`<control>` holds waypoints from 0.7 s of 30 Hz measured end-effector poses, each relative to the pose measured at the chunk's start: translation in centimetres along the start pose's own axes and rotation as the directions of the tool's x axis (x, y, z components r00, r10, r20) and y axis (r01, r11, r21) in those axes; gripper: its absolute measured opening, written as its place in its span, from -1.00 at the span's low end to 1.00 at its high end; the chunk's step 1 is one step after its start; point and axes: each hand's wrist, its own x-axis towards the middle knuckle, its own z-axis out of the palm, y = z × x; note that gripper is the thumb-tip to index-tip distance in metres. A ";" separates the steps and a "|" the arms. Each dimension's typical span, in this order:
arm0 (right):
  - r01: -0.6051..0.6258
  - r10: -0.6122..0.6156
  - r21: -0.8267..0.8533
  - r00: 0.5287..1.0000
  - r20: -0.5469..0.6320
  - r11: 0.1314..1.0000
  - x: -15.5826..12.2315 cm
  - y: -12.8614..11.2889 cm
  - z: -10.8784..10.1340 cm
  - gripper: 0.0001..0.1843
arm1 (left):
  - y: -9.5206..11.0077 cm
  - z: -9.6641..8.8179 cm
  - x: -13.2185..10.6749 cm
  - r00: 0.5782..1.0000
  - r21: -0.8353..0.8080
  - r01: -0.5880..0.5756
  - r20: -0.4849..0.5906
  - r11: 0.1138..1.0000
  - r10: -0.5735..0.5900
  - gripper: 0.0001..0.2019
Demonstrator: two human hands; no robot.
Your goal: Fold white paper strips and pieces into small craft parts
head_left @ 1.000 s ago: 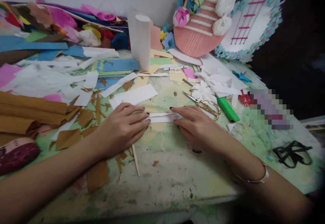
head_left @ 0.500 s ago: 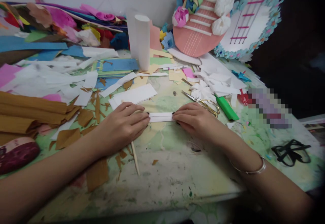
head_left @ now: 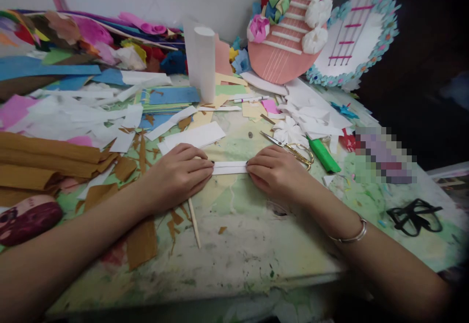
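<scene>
A narrow folded white paper strip [head_left: 230, 167] lies flat on the paint-stained table [head_left: 249, 249]. My left hand [head_left: 178, 176] rests palm down over the strip's left end, fingers together and pressing on it. My right hand [head_left: 278, 171] covers the right end, fingers curled down onto the paper. Only the middle of the strip shows between the two hands. A thin wooden stick [head_left: 194, 224] pokes out from under my left hand toward me.
Gold-handled scissors [head_left: 293, 149] and a green tube [head_left: 324, 156] lie just right of my right hand. White paper pieces [head_left: 194, 136], brown crepe scraps [head_left: 44, 159], a white paper roll [head_left: 204, 64], a pink paper guitar [head_left: 289, 44] and black glasses [head_left: 414, 214] surround the work spot.
My right hand slid left along the strip, closer to my left hand, so less of the strip shows. The left hand stayed put.
</scene>
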 end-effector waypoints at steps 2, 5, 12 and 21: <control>0.008 -0.007 -0.042 1.000 0.014 0.999 0.1 -0.1 0.0 -0.66 | 0.1 0.0 0.1 0.999 0.036 -0.036 -0.003 0.999 0.036 -0.82; -0.002 0.004 -0.082 1.000 0.021 0.997 0.3 -0.2 0.1 -0.66 | 0.1 0.1 0.2 0.998 0.043 -0.057 -0.019 0.997 0.058 -0.84; -0.058 0.057 0.063 0.998 0.017 0.996 0.5 0.3 -0.2 -0.71 | 0.5 0.5 0.6 0.999 0.076 -0.020 -0.026 0.997 0.022 -0.82; -0.146 0.159 0.278 0.987 -0.022 0.949 0.2 0.7 0.3 -0.77 | 0.2 1.0 0.5 0.983 -0.180 0.169 -0.043 0.969 -0.180 -0.79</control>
